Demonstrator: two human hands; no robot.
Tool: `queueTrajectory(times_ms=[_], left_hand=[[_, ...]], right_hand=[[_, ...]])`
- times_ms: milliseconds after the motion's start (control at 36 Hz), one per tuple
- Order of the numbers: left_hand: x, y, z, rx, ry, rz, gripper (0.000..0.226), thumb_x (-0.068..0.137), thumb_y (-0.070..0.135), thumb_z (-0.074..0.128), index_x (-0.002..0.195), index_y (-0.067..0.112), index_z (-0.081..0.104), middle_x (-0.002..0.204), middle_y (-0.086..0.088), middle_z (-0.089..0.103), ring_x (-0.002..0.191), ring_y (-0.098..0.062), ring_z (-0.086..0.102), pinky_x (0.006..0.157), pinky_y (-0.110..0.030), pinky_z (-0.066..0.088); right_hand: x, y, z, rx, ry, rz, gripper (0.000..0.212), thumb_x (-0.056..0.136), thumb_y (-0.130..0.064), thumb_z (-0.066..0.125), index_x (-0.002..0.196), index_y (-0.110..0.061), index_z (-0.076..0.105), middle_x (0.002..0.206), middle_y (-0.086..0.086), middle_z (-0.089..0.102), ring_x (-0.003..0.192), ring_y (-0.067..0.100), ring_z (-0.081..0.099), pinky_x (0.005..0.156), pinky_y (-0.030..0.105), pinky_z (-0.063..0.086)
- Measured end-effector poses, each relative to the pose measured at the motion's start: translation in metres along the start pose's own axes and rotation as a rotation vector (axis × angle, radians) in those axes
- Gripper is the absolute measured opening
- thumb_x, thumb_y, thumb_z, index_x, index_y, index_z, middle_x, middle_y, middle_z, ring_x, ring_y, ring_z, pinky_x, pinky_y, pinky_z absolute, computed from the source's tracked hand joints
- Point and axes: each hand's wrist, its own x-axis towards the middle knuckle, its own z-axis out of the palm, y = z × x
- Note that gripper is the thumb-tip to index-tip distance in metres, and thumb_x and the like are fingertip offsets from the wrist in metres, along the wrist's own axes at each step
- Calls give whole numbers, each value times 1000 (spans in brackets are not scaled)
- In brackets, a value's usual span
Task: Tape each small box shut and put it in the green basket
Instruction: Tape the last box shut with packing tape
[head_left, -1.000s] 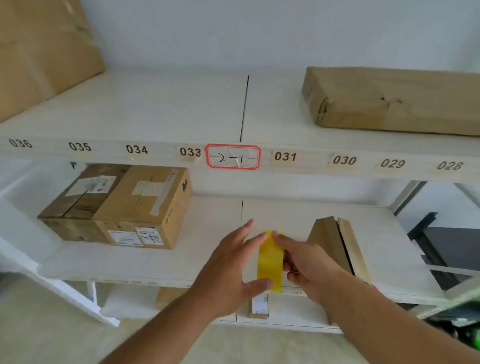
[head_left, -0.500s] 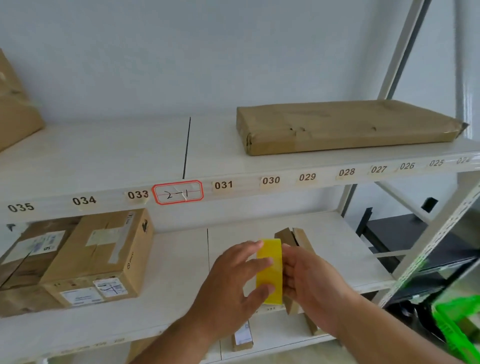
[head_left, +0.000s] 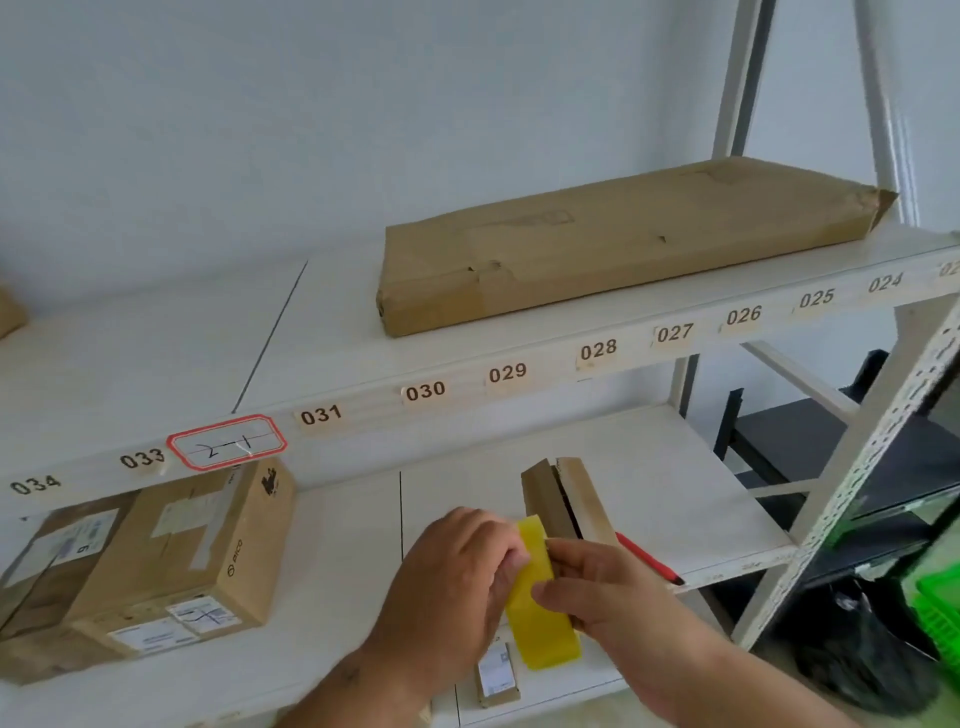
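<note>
Left hand (head_left: 457, 577) and right hand (head_left: 602, 592) both gripping yellow tape roll (head_left: 540, 613), fingers curled round it, above lower shelf (head_left: 675, 519). Small box (head_left: 563, 499) just behind roll, flaps open. Green basket (head_left: 940, 608) at far right edge.

1. The yellow tape roll (head_left: 540, 608) stood on edge above the front edge of the middle shelf (head_left: 332, 582).
2. The green basket (head_left: 940, 618) showed partly beyond the shelf's right end, lower down.
3. A small box (head_left: 497, 675) lay on the shelf below.
</note>
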Motion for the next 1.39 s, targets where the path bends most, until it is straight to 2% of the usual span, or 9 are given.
queueTrajectory(times_ms=[56, 194, 306, 417, 639, 833, 944, 1194, 1389], left_hand=[[12, 10, 6, -5, -19, -32, 22, 108, 41, 36, 95, 31, 51, 94, 18, 49, 88, -4, 46, 77, -15, 39], [43, 38, 31, -106, -84, -234, 20, 104, 39, 38, 89, 32, 48, 87, 19, 51, 89, -3, 50, 73, -16, 41], [57, 50, 39, -231, -106, -440, 18, 104, 30, 47, 86, 29, 52, 83, 14, 59, 79, -3, 55, 66, -20, 43], [71, 61, 46, -369, -115, -649, 23, 104, 28, 48, 83, 26, 57, 84, 9, 66, 81, -4, 62, 76, -30, 54], [93, 74, 43, -629, -56, -887, 23, 108, 25, 40, 99, 15, 58, 79, 2, 74, 74, -14, 70, 63, -29, 55], [106, 85, 23, -735, -84, -586, 9, 105, 18, 47, 109, 21, 54, 82, -4, 75, 76, -16, 71, 67, -27, 54], [103, 81, 18, -676, -168, -436, 21, 105, 12, 47, 106, 28, 60, 85, -1, 74, 79, -13, 71, 68, -24, 52], [100, 76, 5, -603, -395, -376, 36, 100, -3, 51, 114, 24, 69, 103, 9, 74, 103, -6, 68, 92, -21, 52], [110, 75, 2, -132, -268, -25, 9, 94, 38, 64, 96, 35, 72, 96, 22, 57, 99, -3, 57, 78, -21, 50]], right_hand=[[-2, 1, -14, -9, 13, -20, 22, 88, -5, 63, 108, -3, 73, 87, 17, 63, 75, 18, 55, 68, 25, 48], [-7, 8, -56, -89, 83, -30, 50, 82, -33, 69, 131, -21, 67, 109, 17, 72, 98, 23, 69, 98, 39, 49], [-10, 10, -75, -119, 169, -51, 46, 91, -25, 71, 134, -30, 57, 77, -9, 71, 80, 6, 66, 81, 30, 50], [-16, 11, -95, -126, 190, -70, 48, 80, -34, 66, 128, -34, 57, 92, 0, 75, 92, 23, 73, 90, 50, 55], [-25, 5, -117, -178, 226, -143, 40, 84, -41, 52, 124, -41, 60, 94, -15, 69, 93, 10, 68, 87, 39, 58], [-33, -13, -130, -24, 302, -167, 39, 73, -36, 49, 106, -40, 71, 103, -8, 68, 98, 25, 66, 68, 29, 60], [-36, -19, -140, -6, 312, -154, 39, 71, -33, 51, 103, -32, 74, 101, -3, 70, 98, 32, 68, 74, 43, 61], [-31, -9, -159, 118, 297, -90, 38, 69, -31, 53, 99, -19, 75, 104, 17, 72, 88, 37, 69, 70, 46, 57], [-19, -3, -168, 240, 171, 46, 41, 69, -30, 60, 104, -11, 72, 101, 23, 68, 87, 36, 63, 75, 44, 53]])
